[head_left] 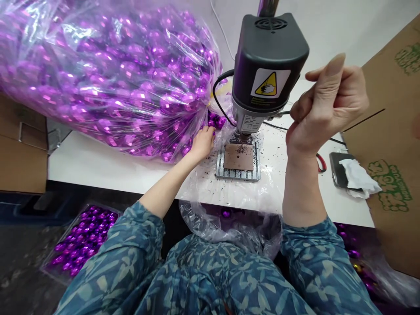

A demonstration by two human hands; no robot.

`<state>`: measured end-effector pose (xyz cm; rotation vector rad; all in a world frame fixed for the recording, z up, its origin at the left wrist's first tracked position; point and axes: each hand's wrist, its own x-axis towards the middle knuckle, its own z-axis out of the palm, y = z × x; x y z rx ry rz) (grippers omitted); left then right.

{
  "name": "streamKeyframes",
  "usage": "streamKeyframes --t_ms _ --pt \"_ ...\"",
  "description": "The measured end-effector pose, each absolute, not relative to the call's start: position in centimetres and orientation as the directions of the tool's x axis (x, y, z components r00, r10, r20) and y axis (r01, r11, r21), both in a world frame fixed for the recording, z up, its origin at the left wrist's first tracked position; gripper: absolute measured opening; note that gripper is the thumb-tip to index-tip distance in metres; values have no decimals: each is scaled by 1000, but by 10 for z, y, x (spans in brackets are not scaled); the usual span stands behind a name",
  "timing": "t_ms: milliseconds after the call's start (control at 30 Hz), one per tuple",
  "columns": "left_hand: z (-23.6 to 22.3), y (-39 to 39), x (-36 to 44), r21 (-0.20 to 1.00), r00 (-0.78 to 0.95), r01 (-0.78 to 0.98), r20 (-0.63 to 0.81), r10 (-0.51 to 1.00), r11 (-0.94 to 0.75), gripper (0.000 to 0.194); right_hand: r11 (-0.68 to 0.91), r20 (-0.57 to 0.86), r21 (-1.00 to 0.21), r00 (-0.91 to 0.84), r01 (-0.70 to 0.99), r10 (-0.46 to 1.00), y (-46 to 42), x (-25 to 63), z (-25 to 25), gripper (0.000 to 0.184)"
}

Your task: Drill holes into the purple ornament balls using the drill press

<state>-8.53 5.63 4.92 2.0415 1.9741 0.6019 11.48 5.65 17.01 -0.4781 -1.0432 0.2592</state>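
My left hand [203, 142] reaches to the mouth of a big clear bag [131, 87] full of shiny faceted purple balls. Its fingers are bent against purple balls [216, 119] lying there; exactly what they grip is hidden. Raised to the right of a dark drill press [271, 61], my right hand [328, 103] is closed, thumb up; anything inside its curled fingers is out of sight. Under the drill head, a brown square plate [238, 157] with a small hole lies on the slotted metal base [238, 176], with dark shavings scattered around.
Clear plastic sheeting [229, 223] hangs over the table's front edge. A tray of purple balls [85, 238] sits low at left. On the right are a phone [339, 168] with crumpled tissue [359, 177], a red-handled tool [322, 162] and a tall cardboard box [397, 144].
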Motion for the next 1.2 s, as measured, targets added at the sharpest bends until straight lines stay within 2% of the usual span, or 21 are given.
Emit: streamKeyframes --t_ms 67,133,200,300,400,467,567,667,767,900,1067,1200 --pt "47 77 -77 275 -35 961 41 999 23 37 870 768 -493 481 20 424 56 115 169 50" --pt "43 86 -69 171 -55 984 5 998 53 40 874 772 -486 474 10 423 55 115 169 50" --pt "37 87 -65 127 -60 990 18 998 58 43 874 773 -486 473 16 422 54 115 169 50" --pt "27 86 -69 131 -48 990 45 998 42 42 854 767 -517 473 54 434 52 115 170 53" --pt "22 84 -83 262 -32 965 81 996 10 37 850 766 -524 468 57 441 51 115 170 54" --pt "21 79 -95 468 -37 882 178 983 -51 39 852 772 -522 453 51 446 51 115 170 52" --pt "23 64 -110 782 -127 576 371 920 -236 41 862 777 -504 464 50 427 52 114 170 52" --pt "27 42 -114 920 -210 214 370 905 -327 43 885 776 -465 495 29 391 54 112 169 52" --pt "29 24 -109 978 -114 -66 187 976 -196 45 881 776 -471 494 42 392 55 112 168 52" --pt "25 15 -96 967 85 -254 -18 996 39 49 870 778 -487 491 74 393 55 112 168 55" --pt "8 18 -79 949 41 -300 -86 995 94 38 843 787 -511 486 168 380 53 110 169 60" --pt "-14 28 -67 978 -37 -207 -15 999 7 56 835 786 -525 471 167 400 52 110 170 58"
